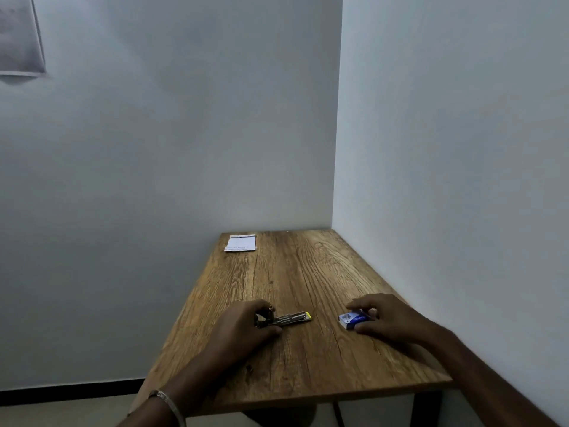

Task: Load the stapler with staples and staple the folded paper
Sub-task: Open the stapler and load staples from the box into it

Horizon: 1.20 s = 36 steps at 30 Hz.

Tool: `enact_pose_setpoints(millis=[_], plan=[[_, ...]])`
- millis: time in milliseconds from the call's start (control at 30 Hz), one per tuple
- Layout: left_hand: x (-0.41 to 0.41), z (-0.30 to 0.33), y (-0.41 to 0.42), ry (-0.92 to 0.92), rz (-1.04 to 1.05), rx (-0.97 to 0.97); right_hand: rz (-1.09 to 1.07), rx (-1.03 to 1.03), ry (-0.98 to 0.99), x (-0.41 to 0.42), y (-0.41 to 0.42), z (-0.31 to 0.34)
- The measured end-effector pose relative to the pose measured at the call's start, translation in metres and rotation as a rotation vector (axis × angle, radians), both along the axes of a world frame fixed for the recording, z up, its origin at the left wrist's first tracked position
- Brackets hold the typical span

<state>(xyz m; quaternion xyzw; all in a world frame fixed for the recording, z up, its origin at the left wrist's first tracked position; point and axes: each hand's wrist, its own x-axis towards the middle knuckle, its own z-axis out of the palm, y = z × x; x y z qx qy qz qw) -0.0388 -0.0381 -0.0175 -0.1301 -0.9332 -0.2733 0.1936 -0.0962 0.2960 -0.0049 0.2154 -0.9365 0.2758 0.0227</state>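
Left hand [246, 326] is curled round the near end of the stapler [289, 319], which lies flat on the wooden table [308, 365] with its yellow tip pointing to three o'clock. Right hand [385, 318] is at three o'clock of it, fingers and thumb pinching the small blue staple box [354, 320] (flat on the wood too). Folded paper [241, 242] sits well apart at twelve o'clock, at the far left corner by the wall.
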Motion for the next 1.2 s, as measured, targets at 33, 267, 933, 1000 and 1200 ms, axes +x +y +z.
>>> enact_pose_setpoints(millis=[33,267,933,1000,1200], plan=[[0.002,0.000,0.000,0.023,0.017,-0.007,0.009,-0.017,0.004,0.004,0.000,-0.005],[0.037,0.010,0.027,0.294,0.032,0.142,0.063,-0.076,0.106,0.025,-0.022,-0.010],[0.036,-0.003,0.072,-0.107,-0.020,0.096,0.126,-0.221,0.066,0.045,-0.061,-0.013],[0.036,-0.004,0.074,-0.031,0.003,0.032,0.123,-0.217,0.065,0.045,-0.057,-0.012],[0.032,-0.007,0.072,-0.039,-0.001,-0.016,0.068,-0.206,0.079,0.045,-0.041,-0.012]])
